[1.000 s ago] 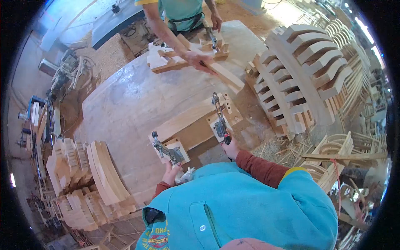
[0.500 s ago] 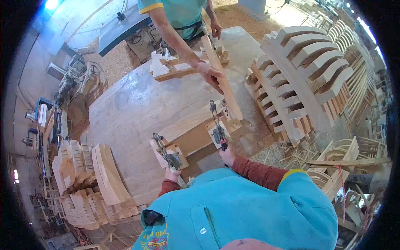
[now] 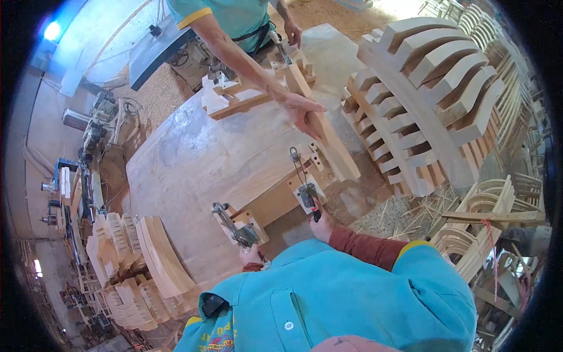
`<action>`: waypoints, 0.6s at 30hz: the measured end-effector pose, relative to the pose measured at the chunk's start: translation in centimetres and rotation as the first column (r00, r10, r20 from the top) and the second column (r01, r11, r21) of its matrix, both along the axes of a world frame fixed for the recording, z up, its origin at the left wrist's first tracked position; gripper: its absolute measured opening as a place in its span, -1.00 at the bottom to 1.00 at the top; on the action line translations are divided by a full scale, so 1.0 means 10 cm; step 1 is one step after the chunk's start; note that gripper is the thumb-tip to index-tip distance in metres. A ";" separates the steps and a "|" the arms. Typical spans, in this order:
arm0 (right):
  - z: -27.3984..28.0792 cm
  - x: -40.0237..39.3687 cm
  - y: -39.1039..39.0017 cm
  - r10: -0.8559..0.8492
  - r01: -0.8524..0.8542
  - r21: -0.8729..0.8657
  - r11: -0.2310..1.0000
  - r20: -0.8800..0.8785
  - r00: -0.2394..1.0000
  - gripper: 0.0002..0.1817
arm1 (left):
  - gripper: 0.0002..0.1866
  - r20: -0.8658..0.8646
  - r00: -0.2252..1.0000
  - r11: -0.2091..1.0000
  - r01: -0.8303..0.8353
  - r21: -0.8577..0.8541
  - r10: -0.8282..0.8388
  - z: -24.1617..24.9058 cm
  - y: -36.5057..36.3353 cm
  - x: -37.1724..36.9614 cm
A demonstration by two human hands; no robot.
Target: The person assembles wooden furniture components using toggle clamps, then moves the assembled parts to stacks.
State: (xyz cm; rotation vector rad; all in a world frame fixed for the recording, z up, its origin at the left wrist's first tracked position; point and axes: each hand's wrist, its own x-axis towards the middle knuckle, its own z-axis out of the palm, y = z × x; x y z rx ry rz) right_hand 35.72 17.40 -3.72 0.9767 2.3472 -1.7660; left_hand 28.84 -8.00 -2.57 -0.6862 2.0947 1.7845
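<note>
On the table in front of me lies a wooden jig (image 3: 274, 204) with a toggle clamp at each end. My right hand (image 3: 322, 227) is closed round the red and black handle of the right toggle clamp (image 3: 307, 193). At the other end, my left hand (image 3: 251, 254) grips the handle of the left toggle clamp (image 3: 237, 227); its fingers are partly hidden. Beyond the jig's right end, a co-worker's hand (image 3: 303, 111) holds a long wooden piece (image 3: 331, 144) above the table.
A second wooden jig (image 3: 243, 102) lies before the co-worker on the metal-topped table (image 3: 170, 146). Curved wooden parts are stacked at right (image 3: 437, 76) and left (image 3: 161, 255). Offcuts and chair-like frames (image 3: 478, 229) crowd the floor at right.
The co-worker's hand has shifted the long wooden piece rightward, off the jig's right end. My hands stay on the two clamps. The head view has turned slightly.
</note>
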 end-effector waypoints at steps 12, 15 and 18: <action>0.30 -0.07 0.08 0.026 -0.029 -0.052 0.998 -0.047 0.999 -0.19 | -0.53 -0.128 0.992 1.000 -0.015 -0.004 0.015 -0.13 0.00 -0.11; 0.12 -0.03 0.06 0.058 -0.056 0.013 0.998 -0.158 0.986 -0.15 | -0.54 -0.123 0.991 0.997 0.055 0.045 -0.049 -0.17 -0.06 -0.16; 0.04 -0.04 0.09 0.098 -0.098 -0.001 0.995 -0.106 0.990 -0.11 | -0.57 -0.116 0.992 0.993 0.053 0.104 -0.040 -0.17 -0.07 -0.16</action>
